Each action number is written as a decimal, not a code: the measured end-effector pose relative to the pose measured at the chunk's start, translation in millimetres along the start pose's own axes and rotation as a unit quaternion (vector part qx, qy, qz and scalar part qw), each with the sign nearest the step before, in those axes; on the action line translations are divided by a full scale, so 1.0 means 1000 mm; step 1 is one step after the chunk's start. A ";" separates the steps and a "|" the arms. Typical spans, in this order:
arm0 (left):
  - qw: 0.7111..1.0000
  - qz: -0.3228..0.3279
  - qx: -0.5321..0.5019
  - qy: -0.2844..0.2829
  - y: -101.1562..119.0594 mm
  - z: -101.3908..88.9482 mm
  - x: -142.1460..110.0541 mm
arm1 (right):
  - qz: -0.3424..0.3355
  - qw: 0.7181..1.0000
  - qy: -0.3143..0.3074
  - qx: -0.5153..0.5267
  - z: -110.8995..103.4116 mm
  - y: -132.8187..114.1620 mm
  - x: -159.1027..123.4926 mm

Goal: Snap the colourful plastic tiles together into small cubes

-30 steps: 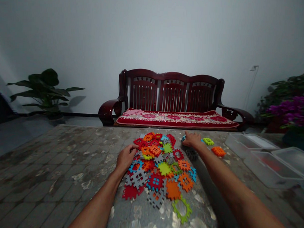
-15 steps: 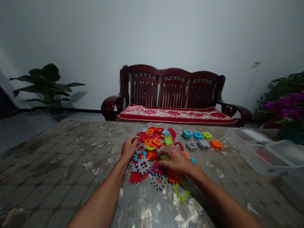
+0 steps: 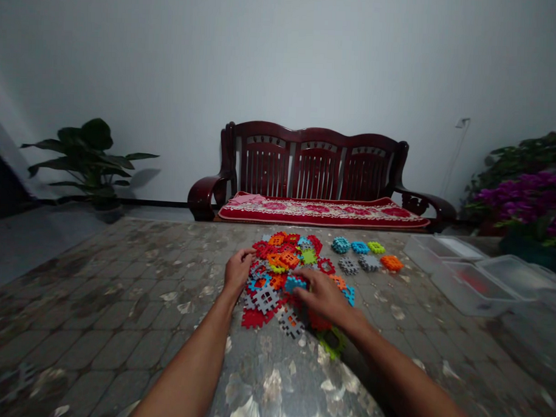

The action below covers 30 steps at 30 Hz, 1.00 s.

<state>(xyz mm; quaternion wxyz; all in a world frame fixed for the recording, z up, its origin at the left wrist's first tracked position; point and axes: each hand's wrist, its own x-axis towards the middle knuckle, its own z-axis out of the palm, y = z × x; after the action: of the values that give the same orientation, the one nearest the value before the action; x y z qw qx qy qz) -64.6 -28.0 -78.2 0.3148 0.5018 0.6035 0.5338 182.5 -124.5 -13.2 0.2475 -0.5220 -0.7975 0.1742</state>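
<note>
A heap of interlocking plastic tiles (image 3: 266, 299) with toothed edges, in red, orange, grey, blue and lime, lies on the table. My left hand (image 3: 237, 271) rests against the left side of the heap, its fingers loosely bent and holding nothing that I can see. Over the right part of the heap, my right hand (image 3: 321, 290) pinches a blue interlocking tile (image 3: 294, 284) between thumb and fingers. Below that hand, a lime open-centred tile (image 3: 331, 344) lies at the heap's near edge, partly shaded by the forearm.
Right of the heap stand sorted groups of tiles, among them a blue group (image 3: 360, 248), a grey group (image 3: 370, 263) and an orange group (image 3: 391, 263). Clear plastic boxes (image 3: 473, 288) sit farther right. A wooden bench (image 3: 317, 137) is behind the patterned table (image 3: 133, 288).
My right hand has taken hold of a blue tile, where a lime one showed by its fingers before. My left hand stays beside the heap. The view has shifted slightly.
</note>
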 end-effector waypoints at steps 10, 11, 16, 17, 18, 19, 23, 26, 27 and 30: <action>0.999 0.018 0.036 0.005 0.003 -0.001 0.000 | 0.086 0.976 0.168 0.109 -0.003 0.076 0.024; 0.999 0.019 0.036 0.006 0.004 -0.002 0.000 | 0.080 0.975 0.182 0.096 -0.002 0.078 0.020; 0.999 0.023 0.046 0.005 0.009 -0.006 -0.007 | 0.050 0.980 0.190 0.016 0.009 0.071 -0.001; 0.998 0.024 0.052 0.004 0.008 -0.008 -0.010 | 0.039 0.982 0.183 0.003 0.011 0.069 -0.005; 0.998 0.028 0.063 0.003 0.008 -0.009 -0.013 | 0.027 0.984 0.177 -0.008 0.013 0.068 -0.009; 0.996 0.034 0.081 0.002 0.007 -0.010 -0.017 | 0.013 0.985 0.171 -0.017 0.015 0.067 -0.011; 0.985 0.056 0.163 -0.001 0.003 -0.012 -0.031 | -0.022 0.987 0.152 -0.048 0.020 0.067 -0.017; 0.982 0.047 0.183 -0.022 0.005 -0.010 -0.035 | -0.028 0.989 0.139 -0.052 0.021 0.067 -0.016; 0.982 0.043 0.184 -0.031 0.006 -0.009 -0.036 | -0.031 0.989 0.138 -0.051 0.022 0.067 -0.015; 0.982 0.036 0.180 -0.047 0.011 -0.008 -0.035 | -0.036 0.987 0.147 -0.051 0.022 0.066 -0.013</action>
<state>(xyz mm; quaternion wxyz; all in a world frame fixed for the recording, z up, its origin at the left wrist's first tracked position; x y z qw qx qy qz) -58.2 -64.6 -71.6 0.2280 0.5963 0.6558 0.4029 223.6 -111.0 -70.0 0.3410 -0.5245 -0.7788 0.0454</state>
